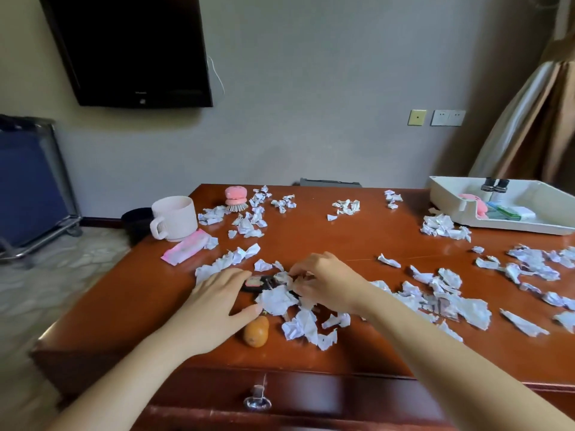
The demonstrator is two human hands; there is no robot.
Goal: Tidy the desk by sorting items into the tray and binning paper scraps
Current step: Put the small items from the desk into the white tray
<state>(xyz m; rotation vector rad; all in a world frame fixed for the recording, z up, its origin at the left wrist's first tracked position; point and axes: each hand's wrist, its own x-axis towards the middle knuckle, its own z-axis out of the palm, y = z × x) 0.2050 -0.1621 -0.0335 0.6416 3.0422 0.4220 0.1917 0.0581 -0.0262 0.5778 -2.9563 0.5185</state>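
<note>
Paper scraps (277,301) litter a red-brown wooden desk (326,241) set against a grey wall (311,88). A dark television (130,48) hangs at upper left, a curtain (535,126) at right, and a white tray (445,200) sits at the desk's far right corner. A dark flat object (259,283), half buried in paper, lies with its long axis left to right; which end leads, I cannot tell. It sits just ahead of the left hand (217,301), whose fingers lie straight and slightly spread. The right hand (326,284) has its fingers curled, pinching a crumpled scrap (284,277) over the object's right end. An orange pear-shaped thing (256,332) lies just beside the left thumb.
</note>
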